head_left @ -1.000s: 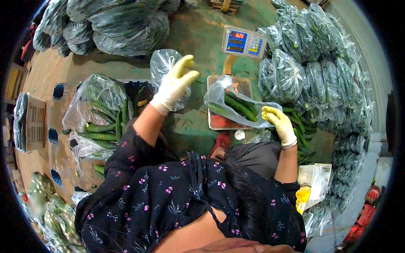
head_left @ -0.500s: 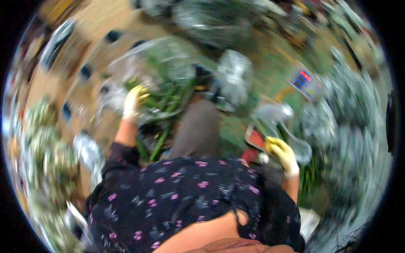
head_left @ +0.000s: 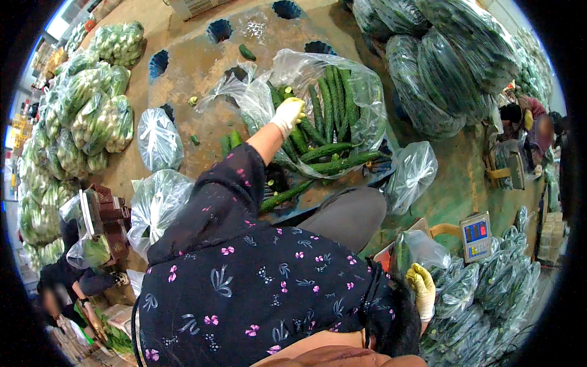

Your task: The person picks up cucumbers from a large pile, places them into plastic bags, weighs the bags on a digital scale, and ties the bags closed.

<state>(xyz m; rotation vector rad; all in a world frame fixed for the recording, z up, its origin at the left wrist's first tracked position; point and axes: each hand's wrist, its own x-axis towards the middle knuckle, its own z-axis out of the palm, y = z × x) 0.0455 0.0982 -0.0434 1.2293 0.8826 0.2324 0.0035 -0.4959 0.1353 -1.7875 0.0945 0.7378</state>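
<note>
Apparently at a picking step, which seems to call next for a firm grasp, the yellow-gloved left hand (head_left: pixel 290 116) reaches among long green cucumbers (head_left: pixel 330 101) in a large clear plastic bag (head_left: pixel 373 88), the yellow-gloved right hand (head_left: pixel 422 290) half-curled to that bag's near right, both grips unclear.

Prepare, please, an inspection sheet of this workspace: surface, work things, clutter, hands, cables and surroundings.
Surface: brown platform, stained, with blue-edged holes.
Work things: cucumbers in an open clear bag; weighing scale at lower right, its base partly hidden.
Clutter: small green pieces scattered on the platform.
Hands: left hand gloved, over the cucumbers, contact unclear; right hand gloved, fingers curled, near the scale, no held thing visible.
Cables: nothing seen.
Surroundings: bagged pale vegetables at left; bagged dark-green produce at upper right; other people near both edges.
</note>
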